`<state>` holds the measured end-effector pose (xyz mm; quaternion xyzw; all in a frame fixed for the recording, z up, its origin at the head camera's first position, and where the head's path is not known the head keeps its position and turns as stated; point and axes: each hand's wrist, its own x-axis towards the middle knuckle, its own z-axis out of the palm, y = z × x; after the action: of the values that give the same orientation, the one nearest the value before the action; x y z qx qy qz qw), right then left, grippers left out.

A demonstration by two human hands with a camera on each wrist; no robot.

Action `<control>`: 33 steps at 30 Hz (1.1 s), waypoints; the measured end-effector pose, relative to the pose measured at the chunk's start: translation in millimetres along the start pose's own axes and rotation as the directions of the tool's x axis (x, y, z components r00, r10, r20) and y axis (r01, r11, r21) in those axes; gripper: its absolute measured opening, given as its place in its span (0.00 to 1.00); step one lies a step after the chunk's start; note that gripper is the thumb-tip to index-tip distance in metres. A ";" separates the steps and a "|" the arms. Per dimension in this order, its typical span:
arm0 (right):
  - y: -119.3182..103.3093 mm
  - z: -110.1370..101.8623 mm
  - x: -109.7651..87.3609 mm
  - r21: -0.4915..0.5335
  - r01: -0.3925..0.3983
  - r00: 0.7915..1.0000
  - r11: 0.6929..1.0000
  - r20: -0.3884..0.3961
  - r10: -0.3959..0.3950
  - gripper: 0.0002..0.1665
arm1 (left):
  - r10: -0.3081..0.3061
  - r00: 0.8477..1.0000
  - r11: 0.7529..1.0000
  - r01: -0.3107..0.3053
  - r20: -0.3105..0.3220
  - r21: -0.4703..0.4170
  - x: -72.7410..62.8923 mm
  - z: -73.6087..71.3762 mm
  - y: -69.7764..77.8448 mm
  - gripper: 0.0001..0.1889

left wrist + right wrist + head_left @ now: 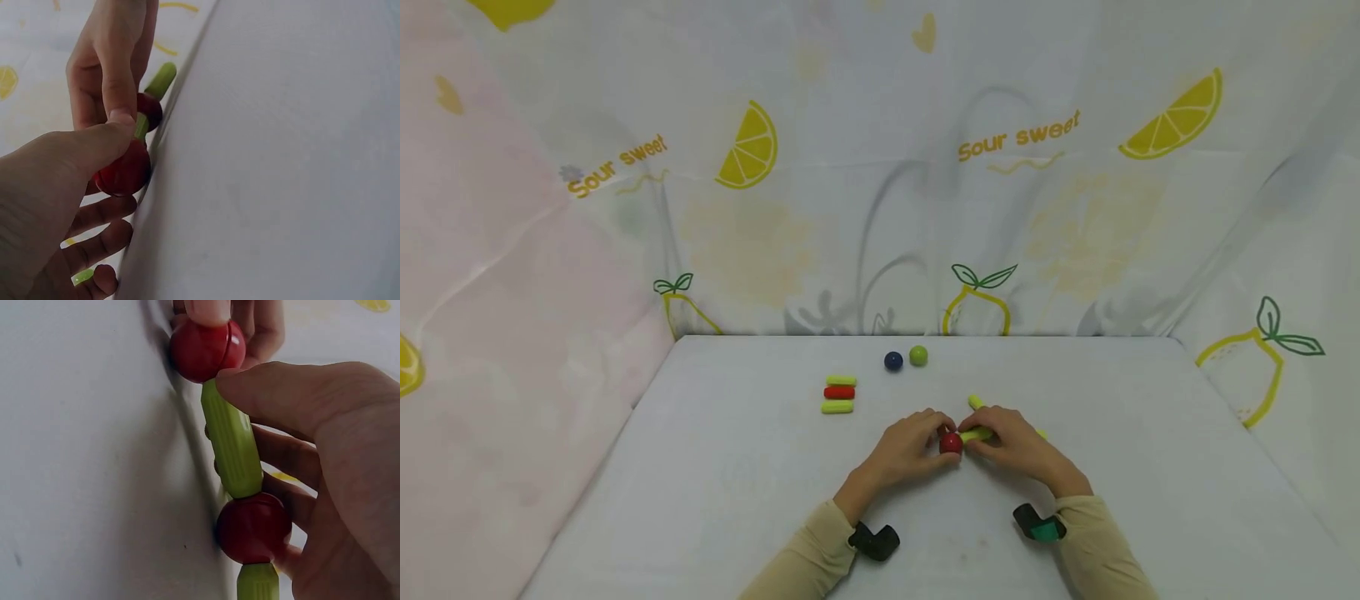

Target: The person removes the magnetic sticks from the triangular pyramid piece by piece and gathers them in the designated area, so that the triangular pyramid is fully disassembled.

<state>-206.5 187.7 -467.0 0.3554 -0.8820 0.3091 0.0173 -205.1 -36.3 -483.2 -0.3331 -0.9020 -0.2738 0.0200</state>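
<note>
My left hand [917,446] holds a glossy red ball [951,443] between thumb and fingers. Against that ball sits the end of a yellow-green ribbed rod [231,440], which my right hand [1011,443] pinches near the joint. At the rod's other end, a second red ball [254,528] shows in the right wrist view, with another yellow-green rod [257,581] running on from it. In the head view this second ball is hidden behind my right hand, while a rod tip [975,402] sticks out beyond the fingers.
Left of my hands, two yellow-green rods and a red rod [839,392] lie side by side on the white table [715,483]. Farther back are a dark blue ball [893,361] and a green ball [918,356]. A lemon-printed cloth [880,208] hangs behind the table.
</note>
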 end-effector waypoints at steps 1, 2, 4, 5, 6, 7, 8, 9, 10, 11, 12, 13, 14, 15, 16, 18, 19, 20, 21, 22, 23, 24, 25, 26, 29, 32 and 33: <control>-0.1 0.8 0.1 -0.008 0.006 1.000 1.000 -0.005 -0.006 0.12 | -0.004 1.000 1.000 0.004 -0.004 0.013 0.6 1.1 0.8 0.20; -0.2 1.7 0.3 -0.019 0.009 1.000 1.000 -0.009 -0.009 0.12 | -0.010 1.000 1.000 0.010 -0.007 0.022 0.8 1.8 1.9 0.20; -0.6 3.1 0.6 -0.032 0.015 1.000 0.999 -0.017 -0.016 0.12 | -0.021 1.000 0.999 0.022 -0.014 0.035 1.0 3.3 2.9 0.20; -0.9 3.7 0.8 -0.037 0.015 1.000 0.999 -0.019 -0.016 0.12 | -0.026 1.000 0.999 0.026 -0.016 0.044 1.0 3.9 3.0 0.20; -1.2 4.2 1.0 -0.044 0.017 1.000 0.999 -0.022 -0.018 0.11 | -0.029 0.999 0.998 0.030 -0.016 0.047 1.0 4.4 3.1 0.19; -1.6 4.5 1.0 -0.046 0.018 1.000 0.999 -0.025 -0.019 0.11 | -0.032 0.999 0.998 0.033 -0.016 0.045 0.9 4.7 3.1 0.19; -2.0 4.8 1.2 -0.052 0.018 0.999 0.998 -0.026 -0.019 0.11 | -0.037 0.999 0.998 0.037 -0.014 0.044 0.8 4.8 3.3 0.19; -2.2 5.1 1.2 -0.056 0.018 0.999 0.998 -0.026 -0.019 0.11 | -0.039 0.999 0.998 0.040 -0.013 0.042 0.8 5.0 3.3 0.19; -2.6 5.2 1.2 -0.062 0.014 1.000 0.998 -0.024 -0.015 0.11 | -0.042 0.999 0.998 0.042 -0.011 0.039 0.8 5.1 3.3 0.18; -3.2 5.3 1.2 -0.067 0.009 1.000 0.998 -0.023 -0.011 0.11 | -0.043 0.999 0.998 0.043 -0.009 0.035 0.8 5.1 3.4 0.18; -3.6 5.4 1.3 -0.073 0.005 1.000 0.997 -0.021 -0.007 0.10 | -0.044 0.999 0.999 0.044 -0.009 0.031 0.8 5.0 3.5 0.18; -4.3 5.4 1.3 -0.076 -0.002 1.000 0.997 -0.018 0.001 0.10 | -0.045 0.999 0.999 0.045 -0.009 0.028 0.7 4.8 3.5 0.18; -4.6 5.4 1.4 -0.080 -0.007 1.000 0.997 -0.016 0.006 0.10 | -0.047 0.999 0.999 0.047 -0.008 0.024 0.7 4.9 3.4 0.17; -4.6 5.7 1.4 -0.083 -0.011 1.000 0.996 -0.013 0.010 0.10 | -0.048 0.999 0.999 0.048 -0.007 0.021 0.7 4.9 3.3 0.17; -4.6 5.8 1.5 -0.084 -0.013 1.000 0.996 -0.012 0.012 0.10 | -0.048 0.999 0.999 0.048 -0.006 0.017 0.6 4.9 3.2 0.17; -4.0 6.4 1.6 -0.085 -0.013 1.000 0.996 -0.012 0.012 0.10 | -0.048 0.999 0.999 0.048 -0.004 0.011 0.7 5.2 2.8 0.16; -3.9 6.5 1.8 -0.084 -0.012 1.000 0.996 -0.014 0.011 0.10 | -0.046 0.999 0.999 0.046 -0.002 0.008 0.7 5.1 2.7 0.16; -3.3 6.8 1.8 -0.085 -0.007 1.000 0.996 -0.017 0.006 0.09 | -0.045 0.999 0.999 0.045 0.000 0.005 0.8 5.1 2.7 0.16; -2.9 7.0 1.8 -0.085 -0.004 1.000 0.996 -0.020 0.002 0.09 | -0.043 0.999 0.999 0.043 0.002 0.003 0.8 4.8 2.7 0.16; -2.7 7.1 1.9 -0.084 -0.002 1.000 0.996 -0.024 0.000 0.09 | -0.041 0.999 0.999 0.041 0.003 0.002 0.9 4.7 2.7 0.16; -2.8 7.3 1.9 -0.082 -0.001 1.000 0.997 -0.027 -0.001 0.09 | -0.040 0.999 0.999 0.040 0.006 0.000 1.0 4.6 2.4 0.16; -2.6 7.7 1.9 -0.082 0.000 0.999 0.997 -0.032 -0.002 0.09 | -0.039 0.999 0.999 0.039 0.009 -0.004 1.2 4.5 2.2 0.16; -2.4 8.1 1.7 -0.084 -0.001 0.999 0.996 -0.035 -0.002 0.09 | -0.040 0.999 0.999 0.040 0.013 -0.007 1.2 4.2 2.0 0.16; -2.1 8.6 1.6 -0.089 -0.001 0.999 0.996 -0.039 -0.002 0.09 | -0.043 0.999 0.999 0.043 0.018 -0.013 1.0 4.0 2.1 0.16; -1.8 9.6 1.0 -0.091 -0.015 0.999 0.996 -0.040 0.011 0.09 | -0.050 0.998 0.998 0.050 0.034 -0.027 0.9 3.5 1.7 0.16; -1.3 10.2 0.6 -0.096 -0.031 0.999 0.995 -0.034 0.028 0.09 | -0.052 0.998 0.998 0.053 0.044 -0.034 0.8 3.0 1.5 0.16; -1.1 10.3 0.6 -0.093 -0.037 0.999 0.995 -0.032 0.034 0.09 | -0.051 0.998 0.998 0.053 0.045 -0.034 0.9 3.2 0.9 0.16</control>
<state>-204.3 181.0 -474.6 0.3337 -0.9013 0.2730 0.0420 -204.8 -33.5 -485.3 -0.3157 -0.9057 -0.2826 -0.0131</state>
